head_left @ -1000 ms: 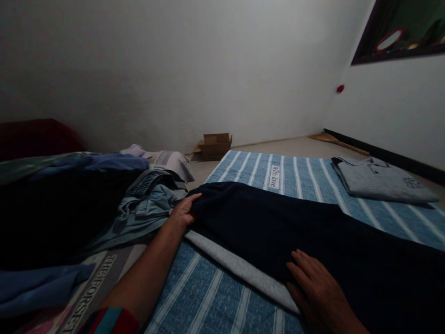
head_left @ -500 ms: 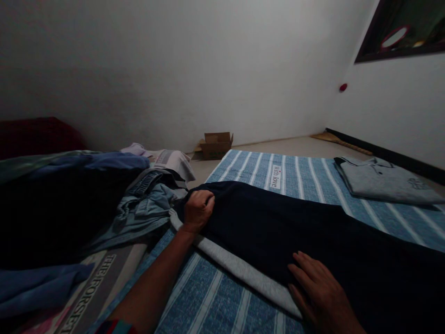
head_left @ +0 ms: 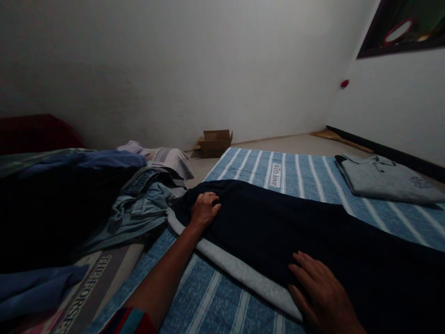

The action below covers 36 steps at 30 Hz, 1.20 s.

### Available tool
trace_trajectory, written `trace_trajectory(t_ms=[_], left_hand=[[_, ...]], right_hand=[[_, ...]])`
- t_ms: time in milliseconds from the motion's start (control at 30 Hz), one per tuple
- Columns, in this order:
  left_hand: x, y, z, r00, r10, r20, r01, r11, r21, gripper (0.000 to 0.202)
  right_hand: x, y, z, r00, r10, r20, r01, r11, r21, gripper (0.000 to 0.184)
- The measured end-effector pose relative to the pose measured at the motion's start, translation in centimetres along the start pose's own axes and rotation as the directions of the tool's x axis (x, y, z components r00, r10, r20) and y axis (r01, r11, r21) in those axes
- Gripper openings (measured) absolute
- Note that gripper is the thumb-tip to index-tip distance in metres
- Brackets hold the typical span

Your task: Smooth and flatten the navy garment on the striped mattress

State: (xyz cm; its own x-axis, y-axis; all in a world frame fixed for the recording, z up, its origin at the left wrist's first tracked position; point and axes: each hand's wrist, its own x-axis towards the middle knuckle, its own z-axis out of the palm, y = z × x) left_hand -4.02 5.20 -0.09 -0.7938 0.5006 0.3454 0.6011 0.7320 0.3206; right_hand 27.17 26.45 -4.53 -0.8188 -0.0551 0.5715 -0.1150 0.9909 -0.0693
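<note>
- The dark navy garment [head_left: 295, 222] lies across the frame's middle on a striped blue mat [head_left: 302, 171], its grey lining edge [head_left: 239, 271] showing lower centre.
- The left hand [head_left: 205, 209] rests half-curled on its far end; the right hand [head_left: 321, 287] lies flat and released, lower right.
- A heap of clothes [head_left: 139, 204] crowds the left.
- A folded grey shirt [head_left: 382, 178] sits upper right; bare mat lies between.

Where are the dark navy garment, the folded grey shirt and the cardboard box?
dark navy garment [head_left: 278, 222]: head view, middle of the cloth.
folded grey shirt [head_left: 382, 178]: head view, centre of its top face.
cardboard box [head_left: 215, 144]: head view, front wall.
</note>
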Motion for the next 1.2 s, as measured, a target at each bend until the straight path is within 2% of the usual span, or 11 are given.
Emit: trace_trajectory(t_ms=[767,1000,1200], left_hand=[[0.4,0.6,0.3,0.991,-0.132,0.014,0.132,0.988,-0.085,0.006],[0.8,0.1,0.5,0.980,-0.199,-0.005,0.193,0.954,-0.230,0.011],[1.1,-0.8,-0.2,0.946,-0.322,-0.029,0.277,0.855,-0.438,0.006]], right_hand=[[0.2,0.2,-0.2,1.000,-0.023,-0.008,0.023,1.000,-0.010,0.025],[0.1,0.7,-0.2,0.997,-0.080,0.006,0.081,0.996,-0.036,0.028],[-0.2,0.3,0.1,1.000,0.007,0.020,-0.007,1.000,0.000,0.026]])
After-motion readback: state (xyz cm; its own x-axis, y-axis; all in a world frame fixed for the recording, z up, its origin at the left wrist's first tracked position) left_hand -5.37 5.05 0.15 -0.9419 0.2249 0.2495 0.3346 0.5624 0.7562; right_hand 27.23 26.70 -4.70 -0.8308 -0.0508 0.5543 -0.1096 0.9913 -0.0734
